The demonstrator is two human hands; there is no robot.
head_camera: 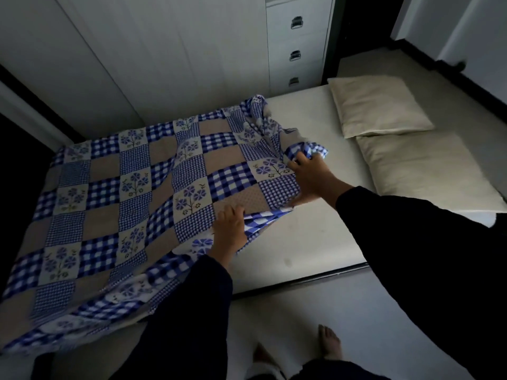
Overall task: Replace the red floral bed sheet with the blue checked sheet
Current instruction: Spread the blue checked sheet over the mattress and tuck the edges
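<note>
Nearest, left hand [230, 229] curled round the near edge of the blue checked sheet [109, 193]; right hand [310, 176] clutching its bunched corner. Spread over the foot half of one bare white mattress [310, 242]. Beyond: two cream pillows [378, 105], one three-handled drawer cabinet [297, 45]; below, pale floor [315, 303], two bare feet [329, 341].

1. Left hand [230, 229], near, lies palm down with curled fingers gripping the sheet [131, 193] edge.
2. Right hand [310, 178] reaches farther right, fingers clutching bunched sheet, thumb spread nearward.
3. Both forearms wear dark sleeves.
</note>
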